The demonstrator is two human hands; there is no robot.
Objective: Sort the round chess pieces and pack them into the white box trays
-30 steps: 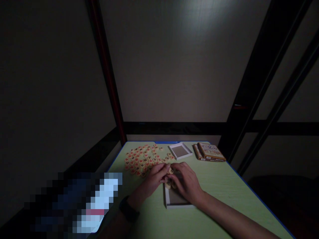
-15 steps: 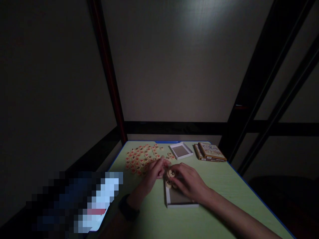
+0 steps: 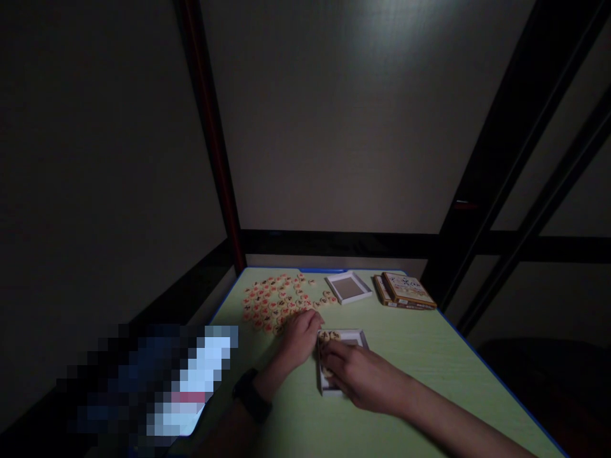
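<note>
My right hand [image 3: 356, 372] reaches into an open, shallow white box [image 3: 360, 337], its fingers pinched on a Chinese chess piece [image 3: 328, 371] by the left wall. Most of that piece is hidden under the fingers. A few chess pieces with black characters [image 3: 329, 335] lie in the box's far left corner. Beside the left rim, my left hand [image 3: 301, 334] has its fingers curled together; whatever they hold is hidden. Just beyond it, many round chess pieces with red or black characters [image 3: 267, 302] are spread face up on the green table [image 3: 415, 356].
A second shallow white tray [image 3: 350, 288] lies near the table's far edge. To its right, flat printed boxes [image 3: 408, 290] are stacked. A pixelated bright screen [image 3: 191, 381] is at the lower left. A wall [image 3: 329, 127] rises behind the table.
My right hand has lowered a chess piece into the box, moving toward me and uncovering the far corner. My left hand has drawn back slightly, and its fingers are more curled.
</note>
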